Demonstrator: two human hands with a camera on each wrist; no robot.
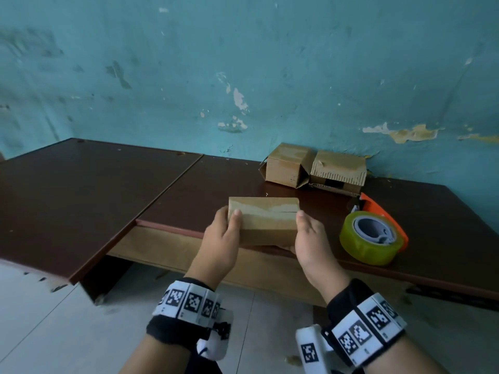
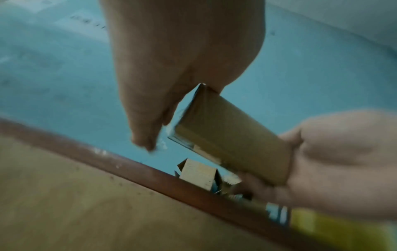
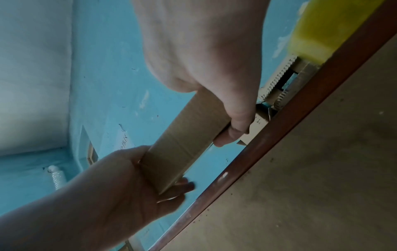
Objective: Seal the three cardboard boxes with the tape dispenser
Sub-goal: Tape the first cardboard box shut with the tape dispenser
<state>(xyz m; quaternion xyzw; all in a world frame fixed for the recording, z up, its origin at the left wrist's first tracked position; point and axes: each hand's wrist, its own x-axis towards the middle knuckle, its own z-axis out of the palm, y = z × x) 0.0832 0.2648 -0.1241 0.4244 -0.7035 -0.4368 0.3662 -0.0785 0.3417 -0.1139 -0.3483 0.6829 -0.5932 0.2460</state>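
Observation:
A small brown cardboard box (image 1: pixel 266 221) with clear tape along its top seam is held above the table's front edge. My left hand (image 1: pixel 221 238) grips its left end, thumb on top. My right hand (image 1: pixel 310 238) grips its right end, fingers curled beneath. The wrist views show the same box (image 2: pixel 232 146) (image 3: pixel 182 146) between both hands. Two more boxes (image 1: pixel 287 164) (image 1: pixel 337 171) stand at the back by the wall, side flaps open. The orange tape dispenser (image 1: pixel 374 236) with a yellowish roll lies to the right of my right hand.
The dark brown table (image 1: pixel 189 195) has a lower panel (image 1: pixel 75 195) on the left. A peeling teal wall (image 1: pixel 243 76) stands behind it. Pale floor tiles (image 1: pixel 54 333) lie below the front edge.

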